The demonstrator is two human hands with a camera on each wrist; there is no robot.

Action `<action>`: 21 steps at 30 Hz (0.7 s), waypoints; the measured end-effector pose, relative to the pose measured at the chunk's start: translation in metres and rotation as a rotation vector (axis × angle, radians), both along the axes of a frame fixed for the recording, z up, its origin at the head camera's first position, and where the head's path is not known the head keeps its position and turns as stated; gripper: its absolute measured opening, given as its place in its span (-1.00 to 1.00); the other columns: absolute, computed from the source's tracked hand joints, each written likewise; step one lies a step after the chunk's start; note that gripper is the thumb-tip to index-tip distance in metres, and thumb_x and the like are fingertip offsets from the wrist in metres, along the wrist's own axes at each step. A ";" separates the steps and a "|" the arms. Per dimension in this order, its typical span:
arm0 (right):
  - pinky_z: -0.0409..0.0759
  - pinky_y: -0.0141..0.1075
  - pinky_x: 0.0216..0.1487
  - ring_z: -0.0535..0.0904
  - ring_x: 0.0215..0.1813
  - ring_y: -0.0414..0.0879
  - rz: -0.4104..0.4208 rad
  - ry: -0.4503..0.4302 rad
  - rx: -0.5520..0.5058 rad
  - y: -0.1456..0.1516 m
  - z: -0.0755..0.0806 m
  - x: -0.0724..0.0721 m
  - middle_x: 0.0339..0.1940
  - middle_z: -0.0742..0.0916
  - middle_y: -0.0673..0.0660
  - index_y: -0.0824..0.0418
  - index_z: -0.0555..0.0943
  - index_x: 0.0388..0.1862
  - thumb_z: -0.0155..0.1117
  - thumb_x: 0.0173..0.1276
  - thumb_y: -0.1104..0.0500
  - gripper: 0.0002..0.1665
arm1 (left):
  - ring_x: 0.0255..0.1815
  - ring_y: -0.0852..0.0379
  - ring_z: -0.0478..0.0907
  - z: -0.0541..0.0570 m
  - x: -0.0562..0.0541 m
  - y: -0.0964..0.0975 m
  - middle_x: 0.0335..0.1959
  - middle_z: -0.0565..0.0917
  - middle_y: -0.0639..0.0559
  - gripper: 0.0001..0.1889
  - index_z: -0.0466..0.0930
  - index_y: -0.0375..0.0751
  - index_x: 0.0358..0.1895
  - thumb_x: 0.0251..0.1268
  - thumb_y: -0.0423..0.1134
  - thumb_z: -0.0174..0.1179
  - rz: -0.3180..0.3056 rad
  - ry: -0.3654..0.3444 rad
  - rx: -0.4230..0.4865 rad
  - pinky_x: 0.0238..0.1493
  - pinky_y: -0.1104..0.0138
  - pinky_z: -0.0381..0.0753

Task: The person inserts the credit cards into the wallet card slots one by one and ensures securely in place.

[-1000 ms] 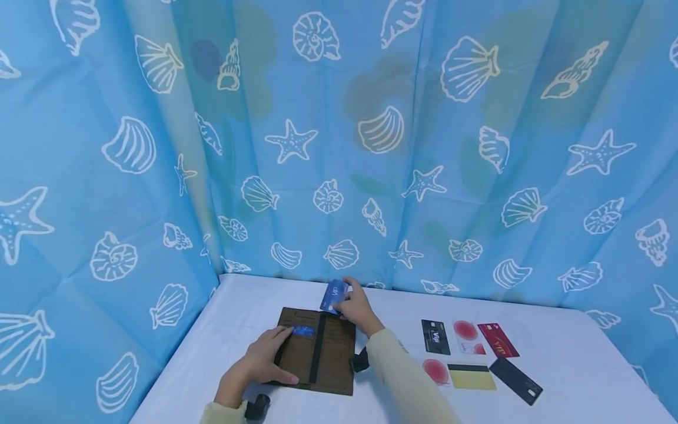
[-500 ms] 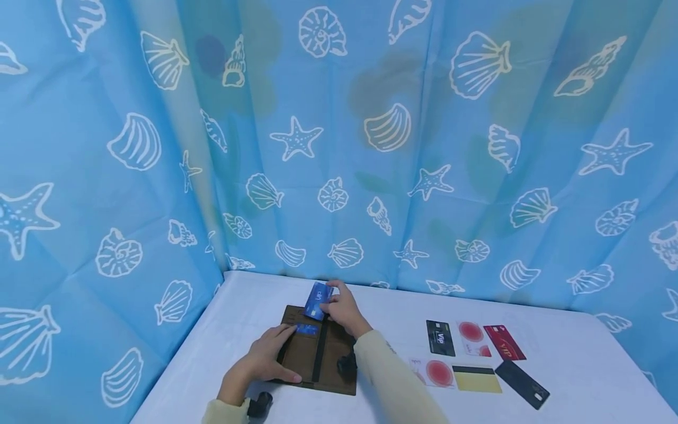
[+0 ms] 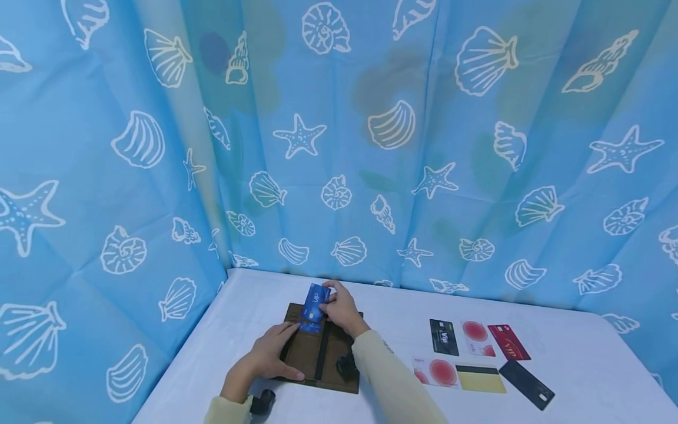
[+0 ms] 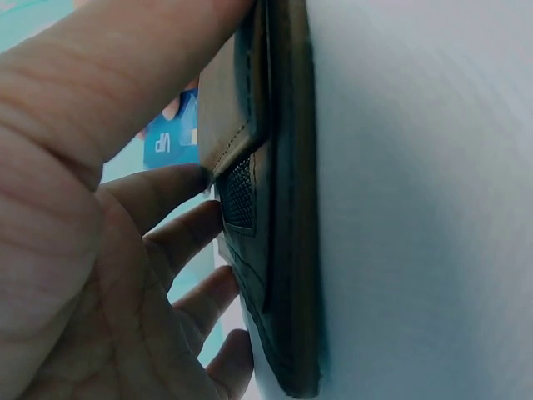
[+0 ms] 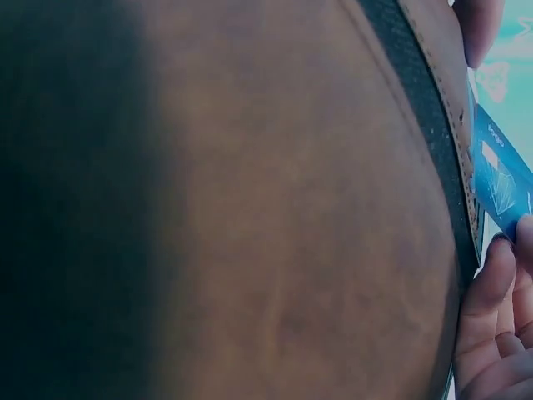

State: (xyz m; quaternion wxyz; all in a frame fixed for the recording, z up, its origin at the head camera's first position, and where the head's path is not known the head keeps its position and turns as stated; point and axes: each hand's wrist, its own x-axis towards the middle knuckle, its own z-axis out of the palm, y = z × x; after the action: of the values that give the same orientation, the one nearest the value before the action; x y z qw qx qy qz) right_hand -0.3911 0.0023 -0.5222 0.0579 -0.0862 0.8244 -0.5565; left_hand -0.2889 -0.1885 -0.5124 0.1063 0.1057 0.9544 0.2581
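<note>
A brown wallet lies unfolded on the white table, a dark strap running down its middle. My left hand rests along its left edge with fingers spread and thumb near the lower edge; the left wrist view shows the fingertips touching the wallet's side. Between thumb and fingers, my right hand pinches a blue VIP card at the wallet's upper left, above the slots. The card's lower end meets the top slots; whether it is inside one, I cannot tell. Another blue card shows in a slot just below.
To the right lie a black VIP card, a red VIP card, two white cards with red circles, a gold card with a dark stripe and a plain black card. A blue shell-patterned curtain closes off the back.
My right hand has carried the blue card leftward from above the strap, then down to the left-hand slots. My left hand has stayed on the wallet. The head view has shifted slightly.
</note>
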 end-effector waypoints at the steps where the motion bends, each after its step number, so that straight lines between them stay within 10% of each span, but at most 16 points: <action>1: 0.72 -0.20 -0.22 0.59 -0.19 0.01 0.000 0.005 0.011 0.001 0.000 0.000 -0.16 0.57 0.20 0.09 0.41 0.31 0.24 0.42 0.30 -0.48 | 0.48 -0.22 0.20 0.000 0.000 0.000 0.46 0.32 -0.19 0.13 0.24 -0.18 0.49 -0.22 0.16 0.59 0.000 0.000 0.002 0.41 -0.27 0.23; 21: 0.56 -0.29 -0.36 0.51 -0.37 -0.05 0.056 0.050 0.141 0.005 -0.003 0.003 -0.32 0.57 0.13 0.13 0.49 0.30 0.22 0.41 0.29 -0.52 | 0.48 -0.21 0.21 -0.002 0.000 0.001 0.46 0.33 -0.16 0.14 0.24 -0.17 0.48 -0.25 0.16 0.60 0.003 0.011 -0.020 0.41 -0.26 0.24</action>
State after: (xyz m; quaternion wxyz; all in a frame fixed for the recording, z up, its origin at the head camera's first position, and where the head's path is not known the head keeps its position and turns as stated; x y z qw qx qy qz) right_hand -0.3884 0.0068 -0.5252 0.0587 -0.1191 0.8599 -0.4930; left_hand -0.2890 -0.1880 -0.5143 0.1015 0.1046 0.9577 0.2481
